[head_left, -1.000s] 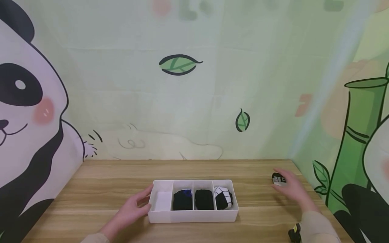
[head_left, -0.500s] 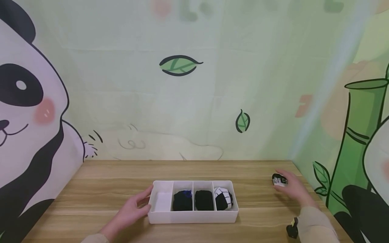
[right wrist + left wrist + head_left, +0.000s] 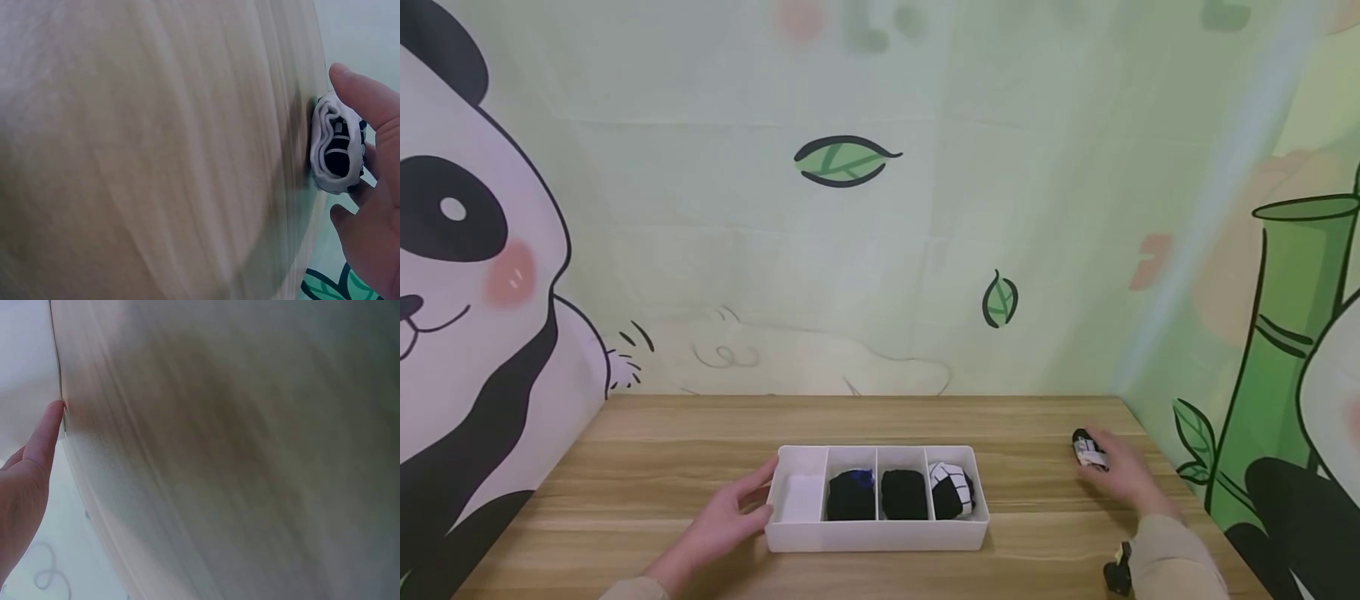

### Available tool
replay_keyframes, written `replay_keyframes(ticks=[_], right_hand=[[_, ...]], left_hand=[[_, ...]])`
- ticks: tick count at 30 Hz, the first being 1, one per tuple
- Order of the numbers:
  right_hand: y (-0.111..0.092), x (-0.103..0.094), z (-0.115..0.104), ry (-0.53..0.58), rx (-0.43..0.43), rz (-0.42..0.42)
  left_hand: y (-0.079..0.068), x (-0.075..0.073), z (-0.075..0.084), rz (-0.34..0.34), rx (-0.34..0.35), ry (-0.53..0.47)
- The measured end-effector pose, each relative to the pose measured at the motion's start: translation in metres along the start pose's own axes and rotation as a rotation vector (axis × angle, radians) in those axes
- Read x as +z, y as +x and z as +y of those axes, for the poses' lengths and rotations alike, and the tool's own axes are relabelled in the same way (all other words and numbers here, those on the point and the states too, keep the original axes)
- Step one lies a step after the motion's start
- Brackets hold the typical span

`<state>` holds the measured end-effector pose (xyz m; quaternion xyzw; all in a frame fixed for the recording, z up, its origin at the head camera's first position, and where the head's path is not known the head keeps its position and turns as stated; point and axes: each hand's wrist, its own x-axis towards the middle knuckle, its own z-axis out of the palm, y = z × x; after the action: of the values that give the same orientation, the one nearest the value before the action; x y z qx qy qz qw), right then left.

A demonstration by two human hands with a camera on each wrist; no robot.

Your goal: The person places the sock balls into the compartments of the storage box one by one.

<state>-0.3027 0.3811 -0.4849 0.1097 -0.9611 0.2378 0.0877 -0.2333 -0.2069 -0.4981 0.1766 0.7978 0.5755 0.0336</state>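
Observation:
A white box with several compartments stands on the wooden table. My left hand touches its left end; in the left wrist view one straight finger lies against the box wall. The leftmost compartment is bare. In the others sit a black sock bundle with a blue patch, a plain black bundle and a black-and-white bundle. At the far right, my right hand holds a rolled sock bundle, black with white, low over the table, between thumb and fingers.
A small black object with a yellowish part shows beside the right sleeve. Behind the wooden table hangs a backdrop printed with leaves, a panda and bamboo.
The sock bundle at the right hand has turned a little, and that hand has shifted slightly, its forearm moving left. The left hand and the box have stayed put.

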Motion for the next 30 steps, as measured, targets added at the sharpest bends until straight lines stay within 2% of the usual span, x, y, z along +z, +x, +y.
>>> replay_keyframes(ticks=[7,13,20,30], right_hand=[[-0.003,0.004,-0.001,-0.028,0.009,0.037],[-0.002,0.008,0.0,-0.05,0.068,0.053],[-0.003,0.004,-0.01,-0.04,0.136,0.027],[-0.004,0.005,-0.02,-0.088,0.168,-0.002]], left_hand=[[0.0,0.0,0.001,0.002,-0.003,0.005],[0.0,0.0,0.001,0.003,-0.005,0.003],[-0.001,0.0,0.001,0.008,0.008,0.032],[0.0,0.0,0.003,0.01,-0.011,0.041]])
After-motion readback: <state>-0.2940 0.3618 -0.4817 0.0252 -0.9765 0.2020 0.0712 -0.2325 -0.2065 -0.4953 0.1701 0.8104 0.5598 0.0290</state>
